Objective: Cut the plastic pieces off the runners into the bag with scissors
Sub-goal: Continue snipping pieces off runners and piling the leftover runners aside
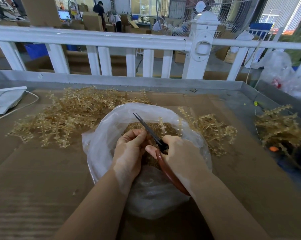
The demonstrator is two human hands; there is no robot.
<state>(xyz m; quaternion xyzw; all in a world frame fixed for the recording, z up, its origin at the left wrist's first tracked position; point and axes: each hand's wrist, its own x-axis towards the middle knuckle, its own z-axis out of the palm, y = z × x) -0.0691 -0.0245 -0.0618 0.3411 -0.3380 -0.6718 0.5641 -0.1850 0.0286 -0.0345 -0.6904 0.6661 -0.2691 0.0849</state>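
Gripping scissors [150, 131], right hand [179, 153] over bag [104, 129]; no legible writing.

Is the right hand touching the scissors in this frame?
Touching. The head view shows the right hand curled round the scissors' reddish handle, thumb against it, with the blades reaching out over the open bag.

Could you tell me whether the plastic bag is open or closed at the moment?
Open: the bag has its rim spread wide, showing cut pieces inside.
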